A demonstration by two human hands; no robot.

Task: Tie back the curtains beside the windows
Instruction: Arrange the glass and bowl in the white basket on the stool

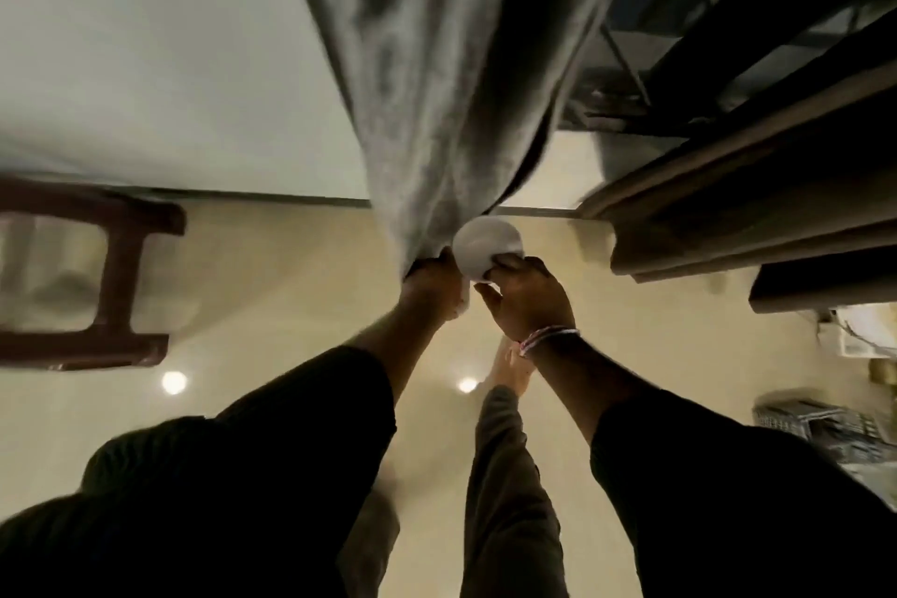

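With the left hand (433,279) clenched round the gathered curtain (437,112) and the right hand (522,294) pinching the white tie-back (485,244), a loosened fist would probably spill the folds.

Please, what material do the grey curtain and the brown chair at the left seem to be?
Grey curtain: apparently a soft woven cloth, matte; it hangs in folds and bunches in the left hand. Brown chair: probably moulded plastic, glossy; light glints on its rounded edges.

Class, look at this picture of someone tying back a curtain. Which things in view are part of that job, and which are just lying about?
Part of the job:
grey curtain
white tie-back piece
left hand, gripping the gathered curtain
right hand, on the white piece

Just lying about:
brown chair
grey basket
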